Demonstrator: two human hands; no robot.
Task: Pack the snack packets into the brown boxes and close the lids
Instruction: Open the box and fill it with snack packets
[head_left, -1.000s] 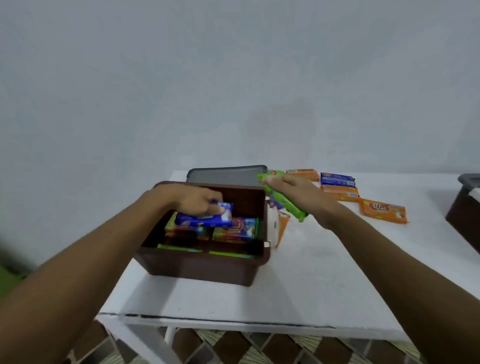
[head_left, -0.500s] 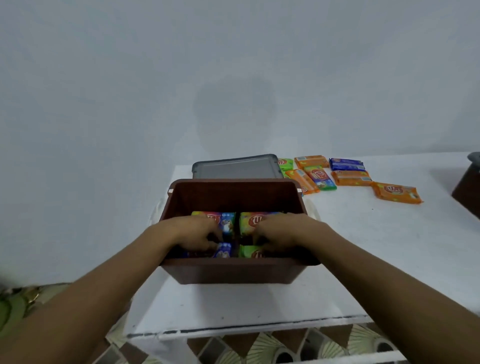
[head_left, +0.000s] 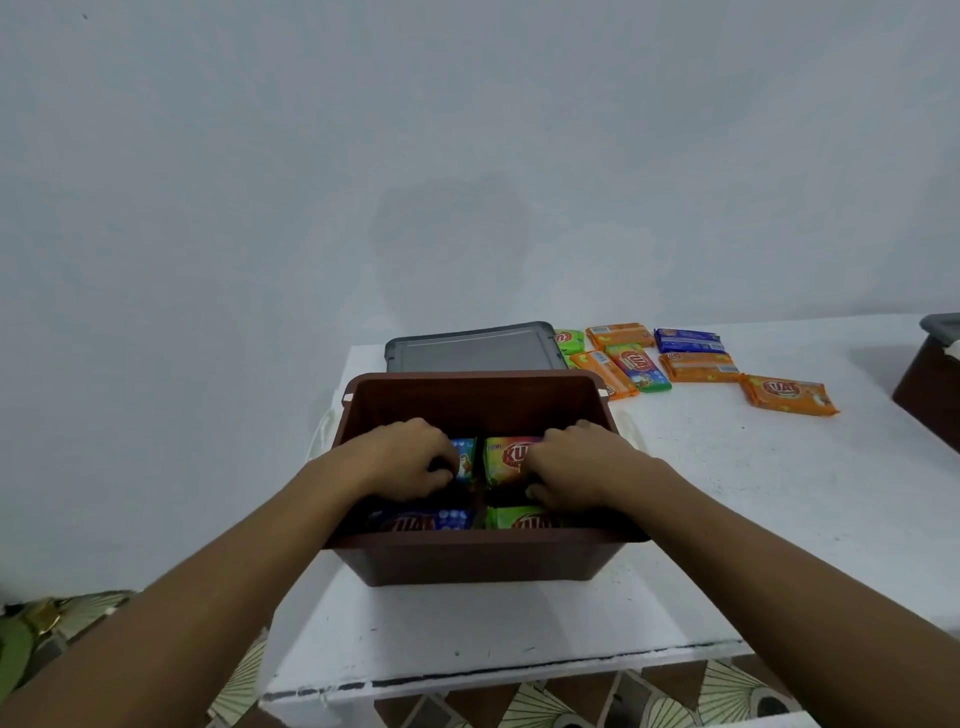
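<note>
You reach into the open brown box on the white table with both hands. Your left hand has its fingers curled down over a blue-ended packet, and your right hand has its fingers curled the same way over a green-and-yellow packet. Whether each hand pinches its packet or only presses it flat cannot be told. The two packets lie just beside each other, their ends meeting in the gap between your hands. By the way the logo reads, their long axes appear to run side to side, faces up, each stretching away under its own palm. Nearer to you than your knuckles, a blue packet and a green packet lie the same way against the box's near wall, so the visible layer looks filled, four across two rows. The packing seems well along but unfinished: beyond your right hand and off to its right, loose packets, about seven, lie scattered flat on the table, pointing different ways. The grey lid lies flat beyond your fingertips, behind the box's far wall, so closing remains to be done. Well to the right of your right hand, at the frame's edge, a second brown box stands with a grey lid on top, its contents hidden.
</note>
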